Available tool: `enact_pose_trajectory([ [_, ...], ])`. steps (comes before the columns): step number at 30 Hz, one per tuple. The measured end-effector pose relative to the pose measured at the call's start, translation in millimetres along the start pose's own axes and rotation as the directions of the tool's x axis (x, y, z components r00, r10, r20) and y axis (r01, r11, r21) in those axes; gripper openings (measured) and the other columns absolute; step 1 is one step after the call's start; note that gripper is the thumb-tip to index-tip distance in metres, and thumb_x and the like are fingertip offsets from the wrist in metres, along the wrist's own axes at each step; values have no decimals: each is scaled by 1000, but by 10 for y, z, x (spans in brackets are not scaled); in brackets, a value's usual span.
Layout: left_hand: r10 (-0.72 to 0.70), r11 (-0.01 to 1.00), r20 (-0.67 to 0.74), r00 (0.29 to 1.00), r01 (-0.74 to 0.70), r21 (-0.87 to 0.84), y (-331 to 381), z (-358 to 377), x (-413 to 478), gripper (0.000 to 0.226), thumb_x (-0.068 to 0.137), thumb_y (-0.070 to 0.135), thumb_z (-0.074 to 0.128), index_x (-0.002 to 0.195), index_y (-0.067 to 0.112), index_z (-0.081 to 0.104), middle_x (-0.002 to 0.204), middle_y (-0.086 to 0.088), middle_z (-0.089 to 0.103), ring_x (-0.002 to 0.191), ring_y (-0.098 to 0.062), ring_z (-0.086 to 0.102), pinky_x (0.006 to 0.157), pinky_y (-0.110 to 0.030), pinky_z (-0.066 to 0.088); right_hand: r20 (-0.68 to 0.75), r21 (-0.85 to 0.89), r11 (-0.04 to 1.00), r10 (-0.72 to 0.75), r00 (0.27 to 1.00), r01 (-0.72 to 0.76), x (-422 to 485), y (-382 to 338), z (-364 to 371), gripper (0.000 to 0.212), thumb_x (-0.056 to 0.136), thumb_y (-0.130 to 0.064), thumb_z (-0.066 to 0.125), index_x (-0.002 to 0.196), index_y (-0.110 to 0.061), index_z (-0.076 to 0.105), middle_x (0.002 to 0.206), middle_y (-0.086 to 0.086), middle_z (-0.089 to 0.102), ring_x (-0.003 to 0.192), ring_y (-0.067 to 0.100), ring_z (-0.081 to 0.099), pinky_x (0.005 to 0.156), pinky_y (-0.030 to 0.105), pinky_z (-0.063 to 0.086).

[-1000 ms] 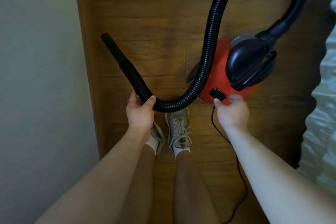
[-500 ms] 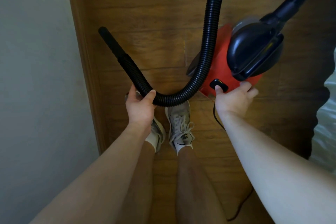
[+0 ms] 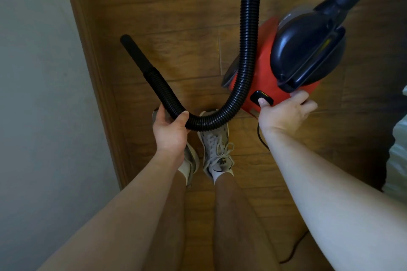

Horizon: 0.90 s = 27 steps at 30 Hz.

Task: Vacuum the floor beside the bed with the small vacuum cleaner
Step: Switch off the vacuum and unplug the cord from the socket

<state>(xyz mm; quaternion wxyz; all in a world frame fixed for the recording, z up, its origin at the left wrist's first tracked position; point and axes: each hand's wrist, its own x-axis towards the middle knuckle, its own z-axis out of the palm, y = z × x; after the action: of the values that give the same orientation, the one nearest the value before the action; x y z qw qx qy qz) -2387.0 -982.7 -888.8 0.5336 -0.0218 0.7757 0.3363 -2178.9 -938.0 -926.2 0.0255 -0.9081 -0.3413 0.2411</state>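
**Item:** small red vacuum cleaner (image 3: pixel 263 55) with a black domed lid, just ahead of the right hand (image 3: pixel 284 114). It sits over the brown wooden plank floor (image 3: pixel 176 6); whether it rests there cannot be told.

**Parts:**
- Black rocker switch (image 3: pixel 256 96), under the right thumb.
- Black ribbed hose (image 3: pixel 248 28), looping down to the left hand (image 3: pixel 169 130).
- Smooth black nozzle (image 3: pixel 134 53), ahead-left of the left hand and apparently raised.

**Progress, as judged:** switching-on stage. The nozzle is not yet on the floor, so the whole strip beside the bed is left.

**Hands:**
- Right: thumb presses the switch, fingers curled round the body's near edge.
- Left: fingers and thumb wrapped round the hose.

**Surroundings:**
- Thin black power cord (image 3: pixel 262 141), trailing behind the right wrist.
- Pale bedding (image 3: pixel 398 160), right of the right forearm.
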Motion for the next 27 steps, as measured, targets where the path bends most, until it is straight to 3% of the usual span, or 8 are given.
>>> enact_pose_trajectory([
  [8,-4,1000,-14,1000,4,18,6,22,-28,65,97,2,62,154,25,40,125,6,63,118,-19,65,101,-41,56,2,20,999,-49,999,49,-19,33,-20,73,75,-37,84,126,-9,41,133,17,36,114,34,48,83,28,42],
  [12,-3,1000,-16,1000,3,18,32,40,-53,65,97,2,63,153,25,41,128,2,63,118,-21,65,101,-43,55,1,10,998,-70,998,70,-43,20,-63,73,76,-38,84,126,-9,41,132,18,37,112,34,49,88,37,50],
  [17,7,1000,-18,1000,-7,27,42,73,-67,65,96,4,64,153,25,41,136,0,59,121,-22,63,99,-43,57,18,2,998,-58,998,58,-51,11,-91,70,77,-36,83,126,-10,40,132,17,37,112,34,50,86,36,50],
  [27,9,999,-39,999,-8,32,73,109,-116,59,98,5,62,151,24,44,117,8,65,110,-14,66,102,-42,55,42,9,998,-60,997,59,-47,-4,-136,69,77,-35,83,126,-11,40,131,16,38,110,32,52,83,34,52],
])
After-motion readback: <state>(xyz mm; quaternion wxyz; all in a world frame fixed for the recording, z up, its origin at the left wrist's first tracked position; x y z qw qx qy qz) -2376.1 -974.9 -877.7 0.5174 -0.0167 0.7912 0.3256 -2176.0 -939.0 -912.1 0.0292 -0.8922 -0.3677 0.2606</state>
